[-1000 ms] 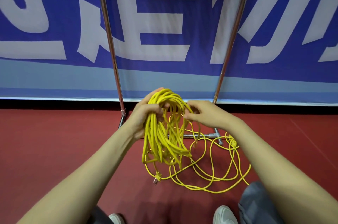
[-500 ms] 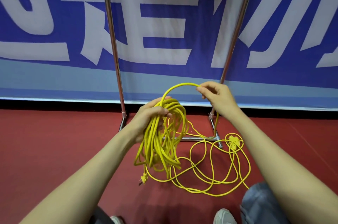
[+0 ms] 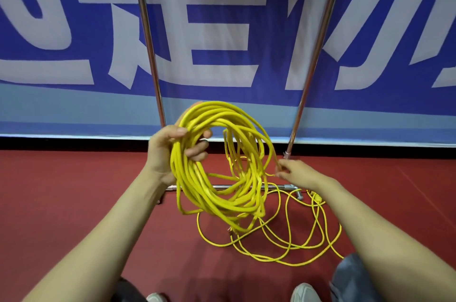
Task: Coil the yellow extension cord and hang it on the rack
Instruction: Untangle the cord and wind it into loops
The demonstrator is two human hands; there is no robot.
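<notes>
The left hand is clasping the gathered loops of the thin yellow extension cord before the shiny metal rack, to hold them together, while the right hand is pinching one strand, probably to draw up the slack lying on the red floor.

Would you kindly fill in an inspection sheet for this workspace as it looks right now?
Surface: red floor, smooth-looking.
Job's things: yellow extension cord, partly coiled, the rest in loose loops on the floor; metal rack upright behind it, nothing hung on its visible part.
Clutter: nothing seen.
Grips: left hand holds the coil, fingers through it; right hand pinches a single strand beside the coil.
Cables: loose loops cross the rack's base bar at its right end.
Surroundings: blue and white banner behind the rack; white shoes at the bottom edge.
</notes>
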